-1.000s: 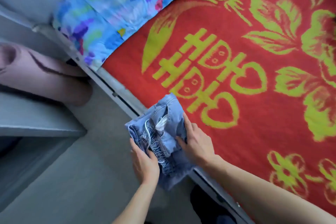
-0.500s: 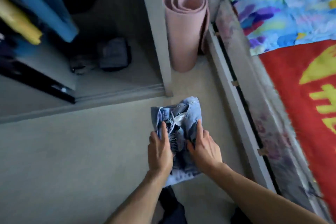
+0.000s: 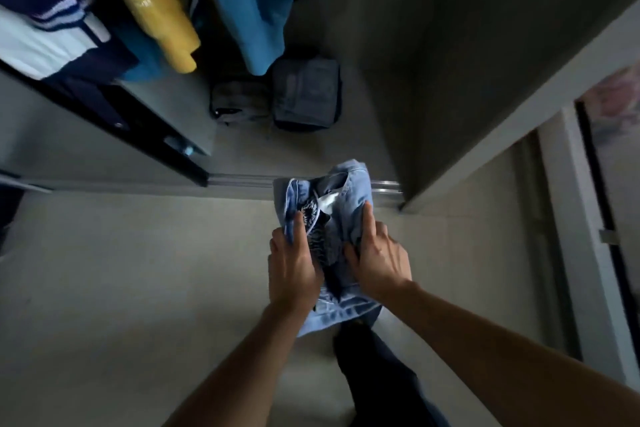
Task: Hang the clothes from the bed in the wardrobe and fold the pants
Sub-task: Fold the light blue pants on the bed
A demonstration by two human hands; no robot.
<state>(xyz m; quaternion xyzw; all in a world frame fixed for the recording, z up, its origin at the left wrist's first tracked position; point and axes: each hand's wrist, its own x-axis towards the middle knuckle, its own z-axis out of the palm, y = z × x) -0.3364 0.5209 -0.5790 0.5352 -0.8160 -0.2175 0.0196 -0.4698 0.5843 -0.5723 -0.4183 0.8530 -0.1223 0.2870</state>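
Folded light blue jeans are carried in both hands above the floor, just in front of the open wardrobe. My left hand grips the bundle's left side with the thumb on top. My right hand holds its right side, fingers spread over the denim. Inside the wardrobe hang a blue garment, a yellow one and a navy and white one.
Two dark folded items lie on the wardrobe floor. A sliding door with a black edge stands at the left, its track on the floor. The bed frame runs along the right. My dark trouser leg shows below.
I have turned from the bed to the wardrobe, carrying the folded jeans along. The bed has slid out to the right edge and the wardrobe interior now fills the view.
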